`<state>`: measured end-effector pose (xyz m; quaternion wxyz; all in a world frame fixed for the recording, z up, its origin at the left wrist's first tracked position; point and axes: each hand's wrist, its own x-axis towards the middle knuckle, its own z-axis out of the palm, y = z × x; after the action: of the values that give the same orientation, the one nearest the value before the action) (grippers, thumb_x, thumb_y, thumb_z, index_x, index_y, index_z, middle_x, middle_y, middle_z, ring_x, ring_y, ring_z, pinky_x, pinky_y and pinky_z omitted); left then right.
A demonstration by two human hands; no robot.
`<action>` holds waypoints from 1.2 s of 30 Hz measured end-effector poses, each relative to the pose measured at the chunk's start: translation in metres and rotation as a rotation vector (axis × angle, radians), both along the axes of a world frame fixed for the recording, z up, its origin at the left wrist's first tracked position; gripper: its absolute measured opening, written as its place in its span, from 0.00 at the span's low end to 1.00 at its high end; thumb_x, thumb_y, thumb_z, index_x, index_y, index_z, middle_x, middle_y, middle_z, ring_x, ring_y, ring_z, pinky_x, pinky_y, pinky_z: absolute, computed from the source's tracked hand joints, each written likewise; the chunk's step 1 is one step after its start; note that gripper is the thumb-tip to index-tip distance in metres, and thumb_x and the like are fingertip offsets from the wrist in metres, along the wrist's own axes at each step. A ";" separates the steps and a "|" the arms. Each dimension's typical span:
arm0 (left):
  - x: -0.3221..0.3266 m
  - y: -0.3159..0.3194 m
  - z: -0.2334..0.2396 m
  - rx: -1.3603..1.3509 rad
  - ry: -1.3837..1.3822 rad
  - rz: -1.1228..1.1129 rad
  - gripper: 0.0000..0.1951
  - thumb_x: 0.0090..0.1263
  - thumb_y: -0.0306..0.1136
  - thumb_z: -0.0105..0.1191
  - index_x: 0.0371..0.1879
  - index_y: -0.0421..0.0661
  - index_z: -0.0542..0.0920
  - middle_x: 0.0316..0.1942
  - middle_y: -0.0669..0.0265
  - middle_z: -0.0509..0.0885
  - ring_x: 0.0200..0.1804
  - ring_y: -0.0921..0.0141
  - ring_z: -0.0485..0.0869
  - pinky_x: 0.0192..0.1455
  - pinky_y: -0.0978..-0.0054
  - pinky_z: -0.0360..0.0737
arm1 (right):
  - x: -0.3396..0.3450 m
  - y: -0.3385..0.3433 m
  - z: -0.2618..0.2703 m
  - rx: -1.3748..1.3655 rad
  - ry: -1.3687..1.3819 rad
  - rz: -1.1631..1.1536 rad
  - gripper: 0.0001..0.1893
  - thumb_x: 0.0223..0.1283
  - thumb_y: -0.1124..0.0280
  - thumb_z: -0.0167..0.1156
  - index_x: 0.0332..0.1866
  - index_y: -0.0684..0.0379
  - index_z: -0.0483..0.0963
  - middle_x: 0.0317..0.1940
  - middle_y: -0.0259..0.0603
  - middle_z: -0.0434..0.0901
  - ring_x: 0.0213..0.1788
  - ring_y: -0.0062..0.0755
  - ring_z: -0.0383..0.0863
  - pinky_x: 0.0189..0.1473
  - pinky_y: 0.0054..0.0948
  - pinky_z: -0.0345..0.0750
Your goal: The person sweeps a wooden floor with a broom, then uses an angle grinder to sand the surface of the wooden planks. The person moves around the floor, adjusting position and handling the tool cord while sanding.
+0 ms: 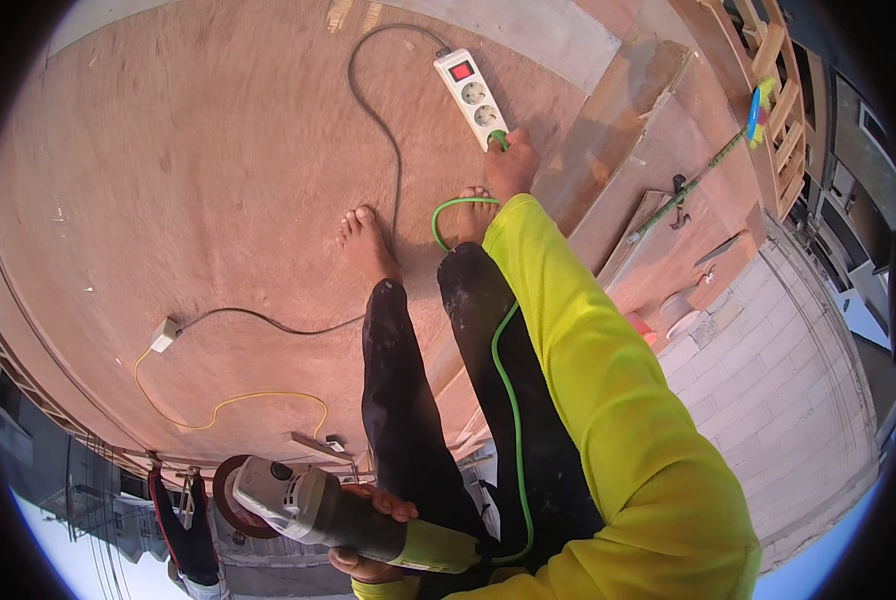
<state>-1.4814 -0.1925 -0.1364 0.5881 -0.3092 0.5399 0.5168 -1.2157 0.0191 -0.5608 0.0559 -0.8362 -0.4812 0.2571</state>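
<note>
My left hand (376, 525) is wrapped around the body of an angle grinder (358, 517), whose reddish-brown disc (230, 499) points to the left. The grinder's green cord (511, 405) runs up along my right leg. With my right hand (513, 161) I hold the green plug (499, 138) at the lowest socket of a white power strip (472, 97) with a red switch. Two other sockets on the strip hold no plug. How far the plug sits in its socket is partly hidden by my fingers.
Plywood sheets (192, 187) lie under my bare feet. A grey cable (397, 165) and a yellow cable (219, 405) cross them. A hammer (679, 202), a green rod (688, 187) and a pink container (640, 327) lie right, by a block wall (778, 390). Another person (189, 532) stands lower left.
</note>
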 end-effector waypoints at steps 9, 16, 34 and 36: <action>-0.007 0.045 0.011 0.238 0.186 -0.258 0.45 0.50 0.61 0.71 0.60 0.41 0.71 0.49 0.57 0.79 0.58 0.56 0.78 0.66 0.48 0.73 | -0.032 -0.019 0.236 -0.279 0.849 -0.008 0.18 0.69 0.63 0.65 0.56 0.62 0.73 0.48 0.39 0.79 0.49 0.25 0.80 0.52 0.27 0.79; 0.011 0.128 0.087 0.493 0.464 -0.739 0.57 0.44 0.70 0.71 0.68 0.39 0.68 0.66 0.54 0.74 0.68 0.59 0.73 0.73 0.60 0.70 | -0.079 -0.048 0.502 -0.393 1.472 0.471 0.49 0.51 0.53 0.77 0.73 0.65 0.57 0.62 0.52 0.72 0.66 0.45 0.73 0.67 0.42 0.71; 0.374 0.201 0.216 0.695 0.599 -1.895 0.36 0.58 0.30 0.65 0.66 0.35 0.65 0.44 0.41 0.83 0.48 0.47 0.84 0.50 0.58 0.81 | 0.258 -0.019 0.572 0.446 1.933 -0.819 0.22 0.56 0.66 0.63 0.54 0.67 0.71 0.43 0.47 0.79 0.42 0.39 0.84 0.44 0.39 0.85; 0.424 0.191 0.206 0.795 0.716 -1.896 0.29 0.60 0.29 0.63 0.61 0.36 0.68 0.38 0.39 0.83 0.45 0.42 0.83 0.46 0.51 0.80 | 0.314 -0.023 0.570 0.482 1.860 -0.801 0.26 0.56 0.63 0.62 0.57 0.64 0.68 0.45 0.46 0.76 0.43 0.38 0.82 0.45 0.38 0.83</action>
<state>-1.0575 -0.0013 0.0693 0.6143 0.6139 0.4932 0.0505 -0.9016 -0.0040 0.0093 0.6517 -0.3728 0.0260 0.6600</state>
